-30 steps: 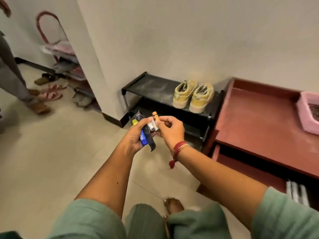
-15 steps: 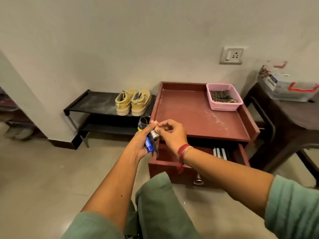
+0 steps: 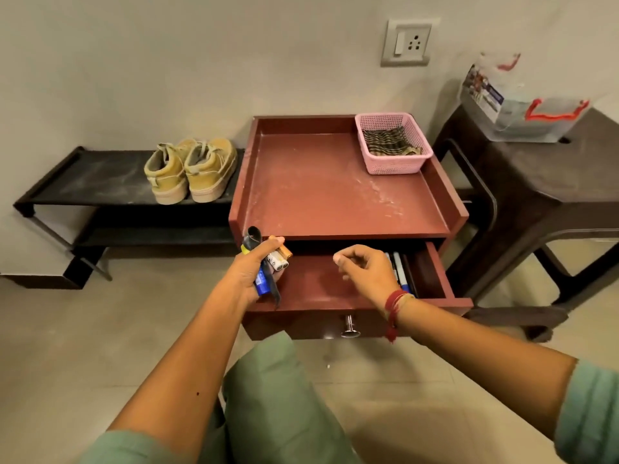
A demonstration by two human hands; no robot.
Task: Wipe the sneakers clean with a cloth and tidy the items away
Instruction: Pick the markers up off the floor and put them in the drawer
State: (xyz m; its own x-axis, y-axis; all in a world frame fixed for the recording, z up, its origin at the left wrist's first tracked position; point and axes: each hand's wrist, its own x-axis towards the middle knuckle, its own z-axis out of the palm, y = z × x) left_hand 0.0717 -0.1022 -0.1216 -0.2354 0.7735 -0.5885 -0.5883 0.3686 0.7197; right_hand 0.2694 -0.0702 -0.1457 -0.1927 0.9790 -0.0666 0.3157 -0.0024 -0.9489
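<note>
Head view: sneakers (image 3: 191, 169) sit side by side, heels toward the camera, on the right end of a black rack (image 3: 100, 175), against the far wall, just left of a red cabinet (image 3: 318, 185). At the near left corner of the open drawer (image 3: 311, 286), the left hand (image 3: 248, 275) grips a bundle: batteries (image 3: 279, 257), a blue tube (image 3: 262, 283) and a dark strap (image 3: 252, 237). Apart from it, the right hand (image 3: 368, 272) hovers over the drawer with fingers curled; whether it holds anything cannot be told. Pens (image 3: 398, 262) lie along the drawer's right side. In the cabinet's far right corner a pink basket (image 3: 392, 164) holds a striped cloth (image 3: 388, 142). Right of the cabinet stands a dark stool (image 3: 542, 175) bearing a clear box (image 3: 522, 105). A socket (image 3: 407, 41) is on the wall above.
</note>
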